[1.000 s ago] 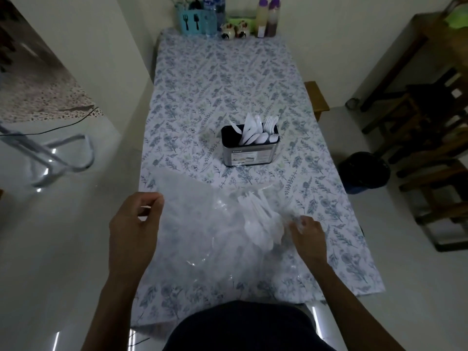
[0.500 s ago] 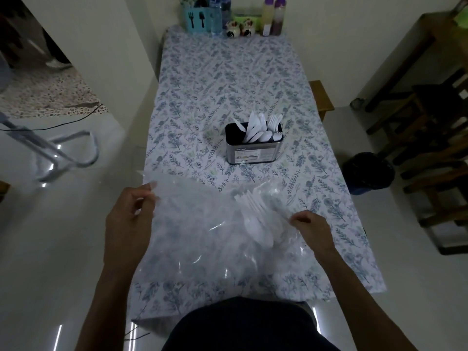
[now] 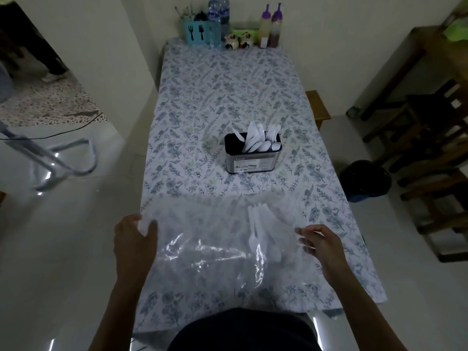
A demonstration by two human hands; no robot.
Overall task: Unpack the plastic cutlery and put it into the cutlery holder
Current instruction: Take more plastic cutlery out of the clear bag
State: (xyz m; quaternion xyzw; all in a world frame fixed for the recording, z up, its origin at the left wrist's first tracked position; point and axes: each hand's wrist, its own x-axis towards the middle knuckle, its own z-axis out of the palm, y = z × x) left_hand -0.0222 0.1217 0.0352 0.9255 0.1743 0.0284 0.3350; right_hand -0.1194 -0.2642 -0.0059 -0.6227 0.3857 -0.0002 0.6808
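Left hand (image 3: 131,239) pinches the clear bag (image 3: 207,239) at its left edge w/ thumb & fingers. Right hand (image 3: 320,243) holds the right edge, fingers bent. White cutlery (image 3: 258,224) inside looks blurry. Holder (image 3: 252,162) sits farther back on the table (image 3: 228,92), w/ more cutlery in it.

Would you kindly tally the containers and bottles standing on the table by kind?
Dark cutlery holder: 1
Teal utensil holder: 1
Water bottles: 2
Purple-capped sauce bottles: 2
Total: 6
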